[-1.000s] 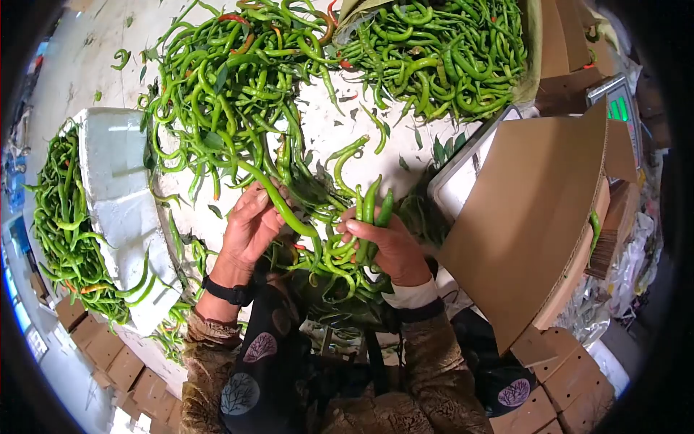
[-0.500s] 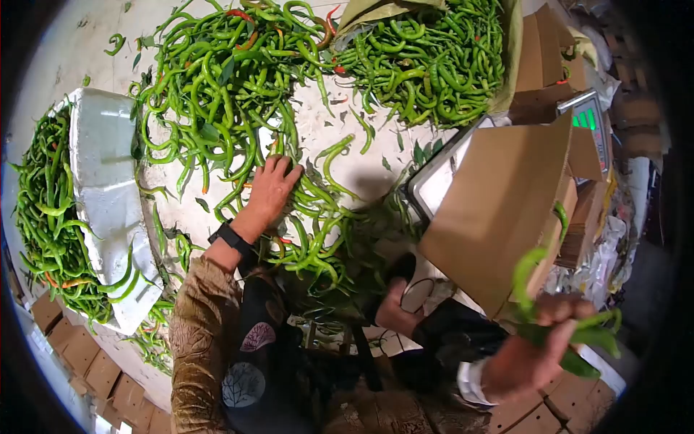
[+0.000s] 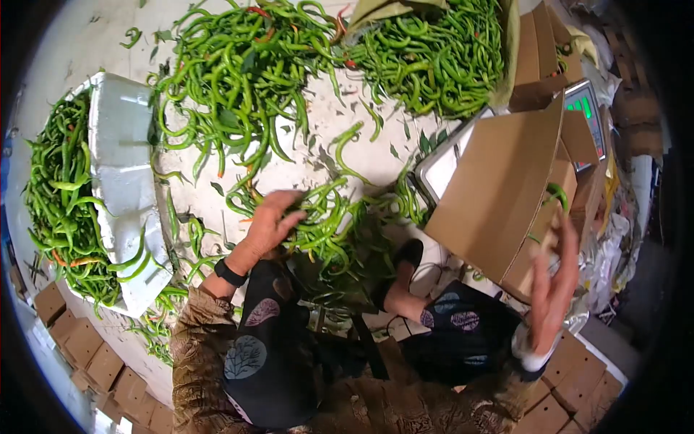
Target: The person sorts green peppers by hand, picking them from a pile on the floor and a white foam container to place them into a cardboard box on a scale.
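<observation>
My left hand, with a dark watch on the wrist, is at the left edge of a small heap of green chili peppers on the floor. Its thumb and fingers are apart, and no pepper shows in its grasp. On the right, my right hand is raised beside an open cardboard box, fingers stretched out and slightly blurred, holding nothing. One green pepper shows at the box opening; most of the inside is hidden by the flap.
A large pepper pile lies ahead, beside a sack spilling more peppers. The box rests on a scale with a lit display. At left is a white foam box with peppers. Flattened cartons lie lower left.
My right hand has let go of the green peppers it held and moved up beside the box. My left hand has drawn back from the large pile to the small heap.
</observation>
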Demonstrator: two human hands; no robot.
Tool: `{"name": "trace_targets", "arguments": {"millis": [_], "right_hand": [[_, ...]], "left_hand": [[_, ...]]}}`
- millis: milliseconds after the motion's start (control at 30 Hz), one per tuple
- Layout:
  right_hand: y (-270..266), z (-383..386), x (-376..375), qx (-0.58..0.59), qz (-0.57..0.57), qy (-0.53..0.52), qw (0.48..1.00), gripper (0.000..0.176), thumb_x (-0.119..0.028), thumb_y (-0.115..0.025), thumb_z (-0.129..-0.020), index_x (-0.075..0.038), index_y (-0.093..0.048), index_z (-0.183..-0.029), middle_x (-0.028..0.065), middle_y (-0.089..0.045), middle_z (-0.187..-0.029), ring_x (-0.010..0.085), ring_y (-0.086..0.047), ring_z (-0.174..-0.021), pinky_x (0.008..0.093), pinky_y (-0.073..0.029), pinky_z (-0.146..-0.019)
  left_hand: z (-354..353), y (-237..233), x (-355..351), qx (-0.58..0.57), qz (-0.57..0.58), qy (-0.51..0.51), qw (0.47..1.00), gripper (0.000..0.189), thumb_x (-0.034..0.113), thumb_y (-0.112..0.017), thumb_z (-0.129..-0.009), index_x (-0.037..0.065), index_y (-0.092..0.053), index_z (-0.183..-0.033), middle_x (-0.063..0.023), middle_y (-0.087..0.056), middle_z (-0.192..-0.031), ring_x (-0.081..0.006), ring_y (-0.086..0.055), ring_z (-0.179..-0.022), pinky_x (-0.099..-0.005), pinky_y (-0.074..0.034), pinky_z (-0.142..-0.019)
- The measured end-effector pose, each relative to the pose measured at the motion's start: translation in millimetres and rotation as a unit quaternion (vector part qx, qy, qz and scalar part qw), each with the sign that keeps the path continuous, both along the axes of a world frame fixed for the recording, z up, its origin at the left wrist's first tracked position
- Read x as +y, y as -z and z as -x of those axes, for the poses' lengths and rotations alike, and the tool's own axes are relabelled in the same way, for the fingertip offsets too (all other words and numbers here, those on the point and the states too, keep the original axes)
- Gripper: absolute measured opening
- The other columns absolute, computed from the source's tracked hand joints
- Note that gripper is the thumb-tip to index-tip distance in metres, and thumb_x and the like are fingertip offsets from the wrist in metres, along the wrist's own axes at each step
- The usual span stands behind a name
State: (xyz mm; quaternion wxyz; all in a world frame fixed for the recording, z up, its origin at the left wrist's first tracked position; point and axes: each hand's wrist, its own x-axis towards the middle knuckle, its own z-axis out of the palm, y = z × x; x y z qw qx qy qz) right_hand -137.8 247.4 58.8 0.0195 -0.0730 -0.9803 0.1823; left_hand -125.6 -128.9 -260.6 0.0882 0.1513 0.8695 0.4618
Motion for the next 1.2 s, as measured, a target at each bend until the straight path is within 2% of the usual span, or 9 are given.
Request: {"name": "trace_targets", "arguments": {"millis": [133, 233, 333, 433, 533, 700, 933, 1100, 1200], "right_hand": [[14.0, -17.1, -87.6, -0.192, 0.223, -0.108, 0.95, 0.048, -0.016, -0.076, -0.08, 0.0, -0.058, -0.122, 0.0194, -0.063, -0.121, 0.0323, -0.059, -0.117, 0.041, -0.05, -0.092], [57.9, -14.0, -148.1, -0.286, 0.442, -0.166, 0.834, 0.045, -0.018, -0.075, -0.081, -0.002, -0.059, -0.12, 0.0185, -0.065, -0.116, 0.0336, -0.063, -0.105, 0.0396, -0.05, -0.09], [119.1, 15.4, -183.2, -0.299, 0.478, -0.147, 0.813, 0.043, -0.017, -0.073, -0.083, -0.002, -0.059, -0.12, 0.022, -0.063, -0.116, 0.0345, -0.062, -0.107, 0.0402, -0.048, -0.092], [216.2, 54.7, -191.9, -0.177, 0.351, -0.154, 0.907, 0.039, -0.016, -0.07, -0.084, -0.001, -0.059, -0.118, 0.0208, -0.063, -0.114, 0.0328, -0.064, -0.1, 0.0391, -0.05, -0.085], [283.2, 73.4, -193.1, -0.151, 0.296, -0.169, 0.928, 0.036, -0.016, -0.069, -0.083, -0.002, -0.059, -0.115, 0.0184, -0.063, -0.112, 0.0313, -0.065, -0.095, 0.0383, -0.052, -0.079], [348.9, 58.4, -180.4, -0.119, 0.137, -0.243, 0.953, 0.038, -0.02, -0.072, -0.074, -0.007, -0.062, -0.108, 0.0166, -0.062, -0.107, 0.0351, -0.059, -0.1, 0.0454, -0.049, -0.085], [376.7, -4.1, -148.0, -0.227, -0.096, -0.323, 0.914, 0.027, -0.022, -0.066, -0.078, -0.011, -0.066, -0.102, 0.0127, -0.062, -0.111, 0.0333, -0.056, -0.107, 0.0476, -0.049, -0.083], [352.5, -2.8, -127.9, -0.325, -0.024, -0.36, 0.874, 0.017, -0.021, -0.061, -0.081, -0.01, -0.069, -0.092, 0.0127, -0.067, -0.089, 0.0329, -0.064, -0.089, 0.0448, -0.052, -0.075], [335.6, 26.4, -130.0, -0.294, 0.012, -0.242, 0.924, 0.016, -0.019, -0.062, -0.083, -0.009, -0.067, -0.094, 0.0157, -0.067, -0.083, 0.0357, -0.065, -0.079, 0.0464, -0.052, -0.073]], "left_hand": [[63.1, 1.4, -48.9, 0.112, 0.087, -0.28, 0.949, 0.07, 0.02, -0.077, -0.076, -0.001, -0.045, -0.135, -0.0236, -0.054, -0.123, -0.0407, -0.049, -0.112, -0.0456, -0.04, -0.098], [140.6, 17.8, -84.2, 0.191, 0.175, -0.348, 0.901, 0.093, 0.032, -0.085, -0.067, -0.006, -0.038, -0.138, -0.0276, -0.051, -0.124, -0.0418, -0.048, -0.114, -0.047, -0.038, -0.098], [215.5, 24.8, -102.3, 0.157, 0.205, -0.358, 0.897, 0.104, 0.046, -0.085, -0.063, 0.0, -0.036, -0.142, -0.027, -0.05, -0.13, -0.0429, -0.052, -0.112, -0.0511, -0.042, -0.095], [245.8, 30.5, -83.0, 0.038, 0.243, -0.329, 0.912, 0.102, 0.046, -0.086, -0.062, 0.018, -0.034, -0.145, -0.0223, -0.054, -0.121, -0.0403, -0.054, -0.11, -0.051, -0.047, -0.087], [218.8, 33.1, -46.8, 0.175, 0.184, -0.251, 0.934, 0.072, 0.002, -0.065, -0.064, 0.005, -0.046, -0.133, -0.0194, -0.052, -0.098, -0.0384, -0.051, -0.086, -0.0473, -0.043, -0.075], [95.4, 57.4, 13.9, 0.209, 0.232, 0.032, 0.949, 0.066, -0.001, -0.06, -0.07, 0.014, -0.05, -0.134, -0.0084, -0.051, -0.076, -0.0263, -0.052, -0.068, -0.0386, -0.041, -0.062], [57.9, 28.4, 2.5, 0.088, 0.128, 0.035, 0.987, 0.084, -0.003, -0.064, -0.068, -0.002, -0.033, -0.146, -0.0123, -0.053, -0.084, -0.0314, -0.054, -0.079, -0.0418, -0.045, -0.076], [39.6, -3.2, -4.8, 0.033, 0.127, 0.071, 0.989, 0.075, -0.001, -0.068, -0.07, -0.006, -0.04, -0.139, -0.0132, -0.052, -0.085, -0.033, -0.053, -0.084, -0.0424, -0.043, -0.079], [28.7, -17.5, -1.2, 0.027, 0.138, 0.096, 0.985, 0.064, 0.0, -0.069, -0.072, -0.005, -0.047, -0.133, -0.0141, -0.056, -0.088, -0.0334, -0.055, -0.086, -0.0419, -0.045, -0.079]]}}
